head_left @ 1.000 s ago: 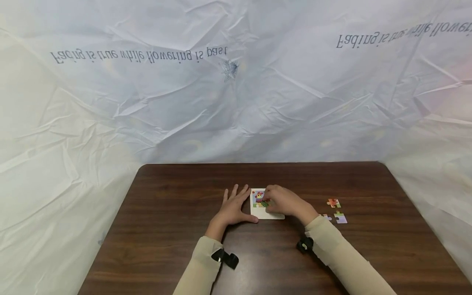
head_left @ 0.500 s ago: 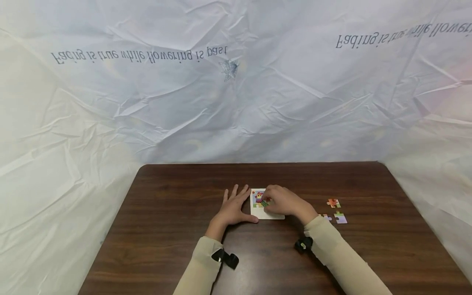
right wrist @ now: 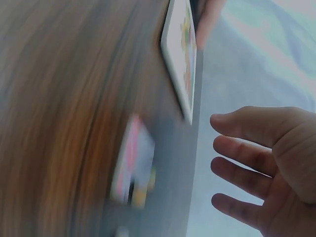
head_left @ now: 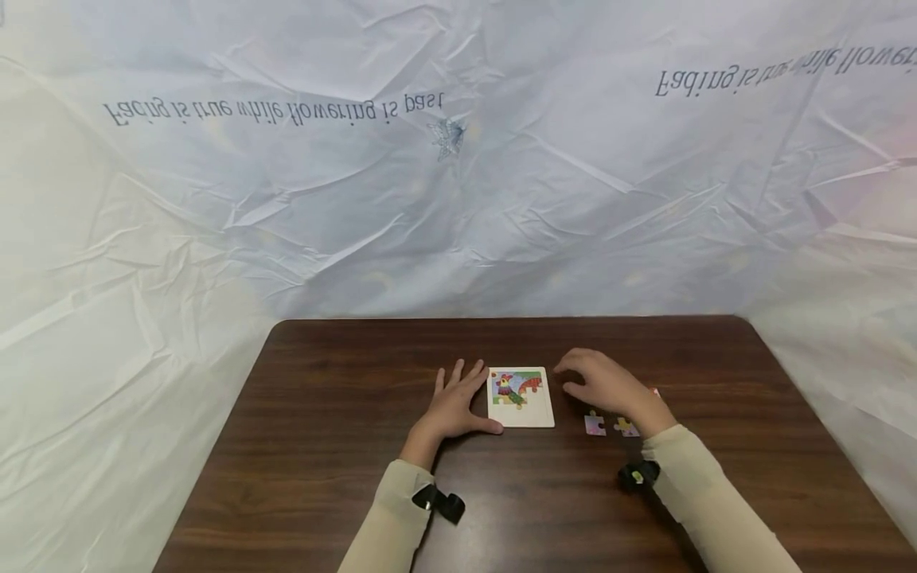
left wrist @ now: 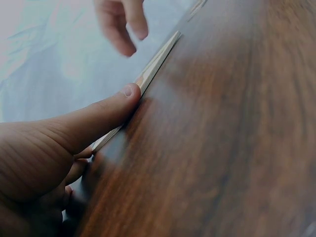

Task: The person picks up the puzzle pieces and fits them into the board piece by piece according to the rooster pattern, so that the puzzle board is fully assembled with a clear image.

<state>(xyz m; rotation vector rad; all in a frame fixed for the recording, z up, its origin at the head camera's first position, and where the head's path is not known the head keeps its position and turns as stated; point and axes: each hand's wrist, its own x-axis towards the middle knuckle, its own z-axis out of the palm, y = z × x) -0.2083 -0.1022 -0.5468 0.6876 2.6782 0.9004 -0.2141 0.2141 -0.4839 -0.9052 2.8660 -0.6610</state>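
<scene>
A white puzzle board lies on the table, its upper part filled with joined pieces that show a rooster; the lower strip is bare white. My left hand lies spread along the board's left side, its thumb touching the edge. To the right of the board hovers my right hand, fingers loosely bent and holding nothing. Beneath and in front of it are a pinkish-purple puzzle piece and a yellow-and-purple puzzle piece. The right hand and wrist partly hide other loose pieces.
A dark brown wooden table carries everything. Behind and beside it hangs a wrinkled whitish sheet with printed lettering. Each sleeve has a black strap at the wrist, such as the right strap.
My right hand has left the board and moved right, over the loose pieces. The red tail section of the rooster picture now shows. My left hand has stayed in place.
</scene>
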